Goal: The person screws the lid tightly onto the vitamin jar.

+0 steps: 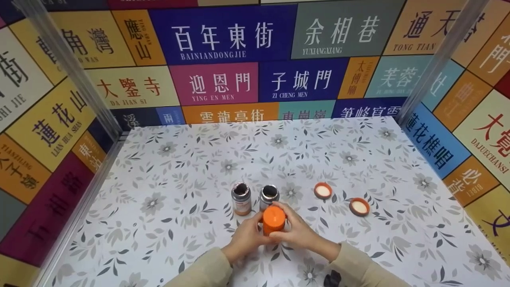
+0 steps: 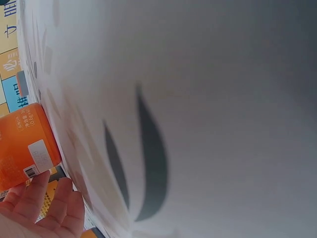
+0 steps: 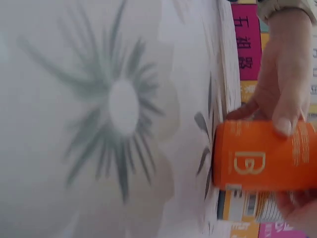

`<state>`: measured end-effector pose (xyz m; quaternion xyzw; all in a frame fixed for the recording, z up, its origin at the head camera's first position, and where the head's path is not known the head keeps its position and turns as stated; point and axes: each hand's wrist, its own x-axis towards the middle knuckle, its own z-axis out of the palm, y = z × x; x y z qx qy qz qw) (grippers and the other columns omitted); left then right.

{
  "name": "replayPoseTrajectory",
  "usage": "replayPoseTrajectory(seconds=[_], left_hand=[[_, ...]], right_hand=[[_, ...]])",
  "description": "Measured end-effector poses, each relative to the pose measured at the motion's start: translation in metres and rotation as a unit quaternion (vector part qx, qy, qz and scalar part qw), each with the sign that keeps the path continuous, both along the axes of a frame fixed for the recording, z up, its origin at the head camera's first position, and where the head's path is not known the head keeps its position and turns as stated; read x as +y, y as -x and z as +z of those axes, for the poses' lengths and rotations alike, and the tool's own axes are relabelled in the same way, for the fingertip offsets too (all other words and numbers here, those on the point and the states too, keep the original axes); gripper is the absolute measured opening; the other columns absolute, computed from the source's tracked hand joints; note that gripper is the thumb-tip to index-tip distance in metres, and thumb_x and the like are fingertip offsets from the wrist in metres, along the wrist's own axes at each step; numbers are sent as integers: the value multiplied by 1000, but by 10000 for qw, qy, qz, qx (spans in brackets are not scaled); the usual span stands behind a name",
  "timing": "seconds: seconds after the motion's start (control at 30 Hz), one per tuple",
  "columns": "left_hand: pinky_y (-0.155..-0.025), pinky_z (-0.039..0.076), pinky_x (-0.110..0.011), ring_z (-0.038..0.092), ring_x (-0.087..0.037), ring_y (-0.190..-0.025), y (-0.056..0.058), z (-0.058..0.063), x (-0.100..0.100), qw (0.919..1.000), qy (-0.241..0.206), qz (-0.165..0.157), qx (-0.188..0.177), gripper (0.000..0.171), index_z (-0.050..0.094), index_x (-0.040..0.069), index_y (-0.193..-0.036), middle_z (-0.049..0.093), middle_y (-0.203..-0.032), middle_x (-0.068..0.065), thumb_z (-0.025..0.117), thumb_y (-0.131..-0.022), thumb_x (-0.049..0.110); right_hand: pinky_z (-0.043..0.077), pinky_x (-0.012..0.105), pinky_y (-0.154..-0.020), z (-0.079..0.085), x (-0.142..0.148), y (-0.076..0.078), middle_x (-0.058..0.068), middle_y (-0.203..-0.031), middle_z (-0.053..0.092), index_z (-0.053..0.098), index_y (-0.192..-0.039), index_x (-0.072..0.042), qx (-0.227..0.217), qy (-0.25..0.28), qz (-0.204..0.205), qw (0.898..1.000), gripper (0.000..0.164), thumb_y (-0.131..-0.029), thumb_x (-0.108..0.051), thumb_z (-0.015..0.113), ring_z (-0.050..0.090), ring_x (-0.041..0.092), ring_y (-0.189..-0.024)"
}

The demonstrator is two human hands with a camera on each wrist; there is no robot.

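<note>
Both hands hold an orange bottle (image 1: pixel 274 221) with an orange cap, close over the table in front of me. My left hand (image 1: pixel 245 234) is on its left side; its thumb lies along the bottle in the right wrist view. My right hand (image 1: pixel 299 235) grips it from the right, index finger reaching round the far side. A pale letter B marks the side of the bottle (image 3: pixel 267 158). Just beyond it stand two uncapped bottles, one silver and orange (image 1: pixel 241 203) at the left, the other (image 1: pixel 264 204) partly hidden behind my right fingers. Torn foil edges their mouths.
Two orange-rimmed caps lie inside up to the right, one farther back (image 1: pixel 323 191) and one nearer (image 1: pixel 359 207). A small black object (image 1: pixel 332 279) lies by my right sleeve. Panels with printed characters wall in the flower-patterned table (image 1: pixel 191 171) at the back and sides.
</note>
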<state>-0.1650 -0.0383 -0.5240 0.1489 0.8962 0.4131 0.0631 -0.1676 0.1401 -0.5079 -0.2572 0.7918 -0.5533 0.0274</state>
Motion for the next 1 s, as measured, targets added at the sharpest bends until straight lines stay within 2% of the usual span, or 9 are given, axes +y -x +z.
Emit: replayPoseTrajectory(seconds=[0.13, 0.2, 0.3, 0.4, 0.53, 0.63, 0.77, 0.9, 1.0], left_hand=[[-59, 42, -25, 51, -11, -69, 0, 1, -1, 10000, -53, -17, -36, 66, 56, 17, -118, 63, -87, 2, 81, -62, 40], [-56, 39, -24, 47, -9, -66, 0, 1, -1, 10000, -53, -28, -76, 65, 56, 17, -117, 62, -83, 3, 81, -61, 40], [-56, 38, -25, 47, -9, -66, 0, 1, 0, 10000, -7, -39, -80, 65, 56, 18, -116, 61, -83, 4, 81, -61, 41], [-57, 39, -25, 48, -10, -67, -1, 1, 0, 10000, -32, -40, -29, 64, 56, 18, -115, 61, -83, 5, 81, -61, 40], [-59, 40, -25, 48, -10, -68, -2, 0, 0, 10000, -30, -40, 85, 63, 56, 17, -115, 62, -85, 4, 80, -62, 41], [-59, 40, -25, 48, -10, -69, -3, 1, 0, 9999, 8, -3, 110, 63, 56, 17, -116, 63, -86, 4, 80, -63, 41], [-58, 40, -25, 47, -10, -68, -3, 1, 0, 9999, 78, 40, 123, 65, 55, 16, -118, 62, -85, 4, 79, -63, 41], [-61, 42, -26, 50, -11, -70, -3, 1, 1, 9998, 138, 77, 135, 64, 56, 15, -118, 64, -88, 2, 79, -64, 40], [-67, 46, -30, 56, -13, -76, -4, 1, 1, 9997, 187, 104, 130, 62, 56, 16, -117, 66, -96, -2, 79, -64, 39]], right_hand=[[37, 23, -97, -1, 12, 8, 26, -134, 43, 35, -135, 8, 143, 266, 679, 9972, 66, -78, -1, 68, 46, 7, -116], [35, 21, -99, 0, 16, 10, 26, -134, 43, 35, -135, 8, 130, 318, 826, 9960, 64, -79, -2, 67, 44, 5, -119], [35, 22, -99, 0, 17, 12, 24, -132, 45, 39, -133, 7, 185, 237, 841, 9960, 63, -79, -5, 68, 45, 5, -119], [39, 22, -96, -2, 15, 13, 25, -128, 48, 41, -130, 7, 230, 259, 749, 9966, 62, -76, -3, 70, 47, 4, -114], [45, 21, -88, -2, 8, 10, 30, -120, 48, 43, -122, 12, 228, 610, 611, 9960, 58, -71, 6, 70, 48, 0, -107], [46, 20, -84, 5, 1, 3, 31, -113, 48, 41, -116, 16, 124, 938, 412, 9947, 56, -68, 11, 70, 48, 0, -104], [44, 21, -85, 16, -8, -6, 26, -113, 48, 40, -113, 15, -131, 1054, -63, 9943, 56, -66, 10, 71, 47, 1, -103], [42, 22, -90, 3, -11, -6, 20, -119, 47, 41, -119, 9, -372, 931, -463, 9939, 61, -68, 3, 74, 45, 3, -106], [42, 24, -91, -9, -12, -3, 16, -121, 46, 44, -122, 3, -202, 826, -612, 9945, 62, -68, -1, 75, 44, 6, -107]])
